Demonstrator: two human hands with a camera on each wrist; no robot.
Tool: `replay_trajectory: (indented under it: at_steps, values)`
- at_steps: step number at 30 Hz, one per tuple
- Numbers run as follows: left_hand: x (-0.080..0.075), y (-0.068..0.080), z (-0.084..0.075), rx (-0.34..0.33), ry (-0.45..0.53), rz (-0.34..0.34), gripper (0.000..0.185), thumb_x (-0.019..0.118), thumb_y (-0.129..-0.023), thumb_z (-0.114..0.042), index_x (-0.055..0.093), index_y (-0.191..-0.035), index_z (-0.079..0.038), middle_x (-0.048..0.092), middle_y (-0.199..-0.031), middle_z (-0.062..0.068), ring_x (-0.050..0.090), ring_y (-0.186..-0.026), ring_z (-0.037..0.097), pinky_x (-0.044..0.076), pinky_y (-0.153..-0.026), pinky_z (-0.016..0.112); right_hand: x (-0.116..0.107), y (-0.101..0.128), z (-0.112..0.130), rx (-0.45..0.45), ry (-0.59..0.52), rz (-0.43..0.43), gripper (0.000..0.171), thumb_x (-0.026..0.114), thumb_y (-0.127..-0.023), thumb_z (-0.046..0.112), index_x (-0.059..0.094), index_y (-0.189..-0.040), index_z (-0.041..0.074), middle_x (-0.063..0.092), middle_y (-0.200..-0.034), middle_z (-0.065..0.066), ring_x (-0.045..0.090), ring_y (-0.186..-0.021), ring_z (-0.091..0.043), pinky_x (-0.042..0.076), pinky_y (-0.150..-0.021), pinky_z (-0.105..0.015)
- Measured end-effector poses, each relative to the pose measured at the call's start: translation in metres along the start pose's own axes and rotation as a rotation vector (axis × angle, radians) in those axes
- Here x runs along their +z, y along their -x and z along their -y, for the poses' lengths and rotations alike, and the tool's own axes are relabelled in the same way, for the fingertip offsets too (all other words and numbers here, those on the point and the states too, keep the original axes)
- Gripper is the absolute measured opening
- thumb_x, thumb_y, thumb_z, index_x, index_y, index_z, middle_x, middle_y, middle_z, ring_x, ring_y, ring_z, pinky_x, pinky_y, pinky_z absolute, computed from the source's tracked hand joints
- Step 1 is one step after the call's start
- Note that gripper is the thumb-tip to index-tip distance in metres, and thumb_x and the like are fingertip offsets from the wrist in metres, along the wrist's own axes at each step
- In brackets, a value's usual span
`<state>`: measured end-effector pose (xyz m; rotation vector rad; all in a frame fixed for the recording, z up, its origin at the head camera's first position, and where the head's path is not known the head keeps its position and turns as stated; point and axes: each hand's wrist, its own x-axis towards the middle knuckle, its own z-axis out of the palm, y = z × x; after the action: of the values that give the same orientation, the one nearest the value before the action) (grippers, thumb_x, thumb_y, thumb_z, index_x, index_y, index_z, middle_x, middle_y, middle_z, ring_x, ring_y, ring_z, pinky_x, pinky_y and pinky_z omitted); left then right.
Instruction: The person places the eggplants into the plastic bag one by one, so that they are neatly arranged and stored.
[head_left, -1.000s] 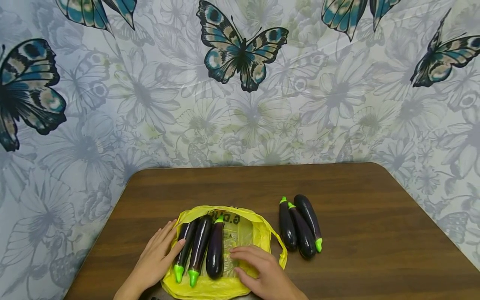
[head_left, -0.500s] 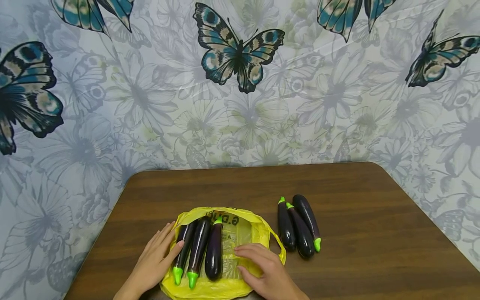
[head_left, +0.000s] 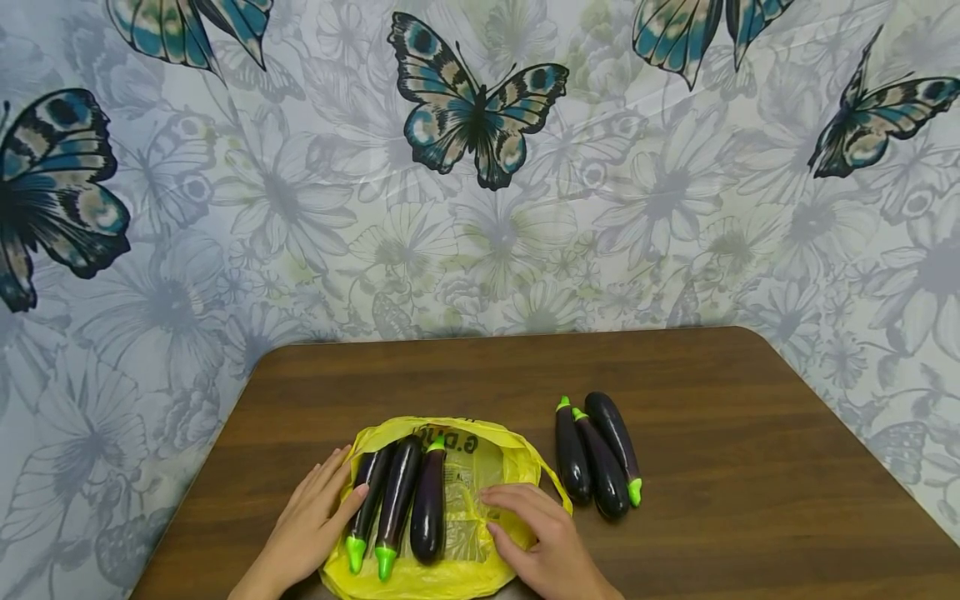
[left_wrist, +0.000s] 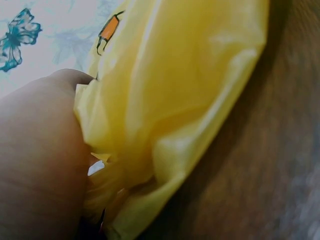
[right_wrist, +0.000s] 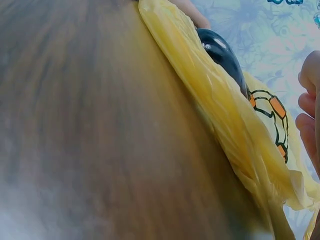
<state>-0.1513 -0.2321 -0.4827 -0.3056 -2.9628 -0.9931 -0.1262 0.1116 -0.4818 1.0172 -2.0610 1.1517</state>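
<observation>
Right hand (head_left: 543, 537): fingers relaxed, spread flat on yellow bag (head_left: 495, 446), pointing 11 o'clock. Loose eggplants (head_left: 597, 454) lie at its 1 o'clock, long axes near 12–6. Left hand (head_left: 311, 525), fingers straight, touches bagged eggplants (head_left: 397, 496); farther off.

There were six eggplants (head_left: 429, 508), one yellow plastic bag (head_left: 495, 450), one wooden table (head_left: 712, 400) and two hands (head_left: 311, 525).
</observation>
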Motion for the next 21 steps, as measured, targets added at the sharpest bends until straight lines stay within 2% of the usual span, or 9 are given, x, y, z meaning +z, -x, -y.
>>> replay_trajectory:
  at_steps: [13, 21]
  values:
    - [-0.001, 0.001, 0.0, -0.001, -0.007, -0.005, 0.075, 0.045, -0.107, -0.057, 0.04, -0.158, -0.002, 0.029, -0.169, 0.015, 0.022, -0.156, 0.041, 0.017, -0.122, 0.067, -0.008, 0.001, -0.002, 0.054, 0.013, -0.032, 0.04, 0.078, -0.089, 0.002, 0.07, -0.127, 0.013, 0.073, -0.12, -0.008, 0.069, -0.11, -0.019, 0.049, -0.104, -0.016]
    - [0.0, 0.001, -0.001, -0.003, -0.003, -0.003, 0.075, 0.045, -0.107, -0.057, 0.04, -0.157, -0.001, 0.028, -0.169, 0.015, 0.022, -0.156, 0.041, 0.016, -0.122, 0.067, -0.014, 0.002, -0.004, 0.082, 0.047, -0.087, 0.048, 0.079, -0.082, -0.007, 0.071, -0.124, 0.014, 0.074, -0.117, -0.007, 0.069, -0.108, -0.02, 0.049, -0.103, -0.015]
